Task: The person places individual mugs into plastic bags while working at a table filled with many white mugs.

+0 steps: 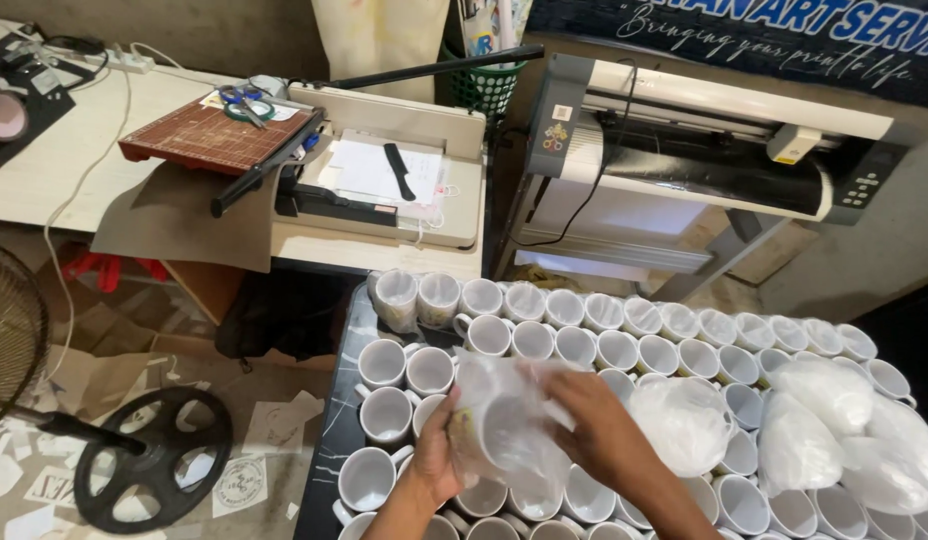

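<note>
Both my hands hold a white mug wrapped in a clear plastic bag (504,425) above a dark table (329,440) crowded with white mugs (574,345). My left hand (436,455) grips the bagged mug from the left side. My right hand (599,430) presses on the plastic from the right, fingers spread over it. Two mugs in plastic bags (414,297) stand at the table's far left corner. A heap of crumpled clear bags (684,420) lies on the mugs just right of my right hand.
More bunched plastic bags (849,430) lie at the right. Behind stands a wide cutting plotter (724,140) on a stand and a paper guillotine (384,170) on a desk. A fan (44,370) with a round base stands on the littered floor at left.
</note>
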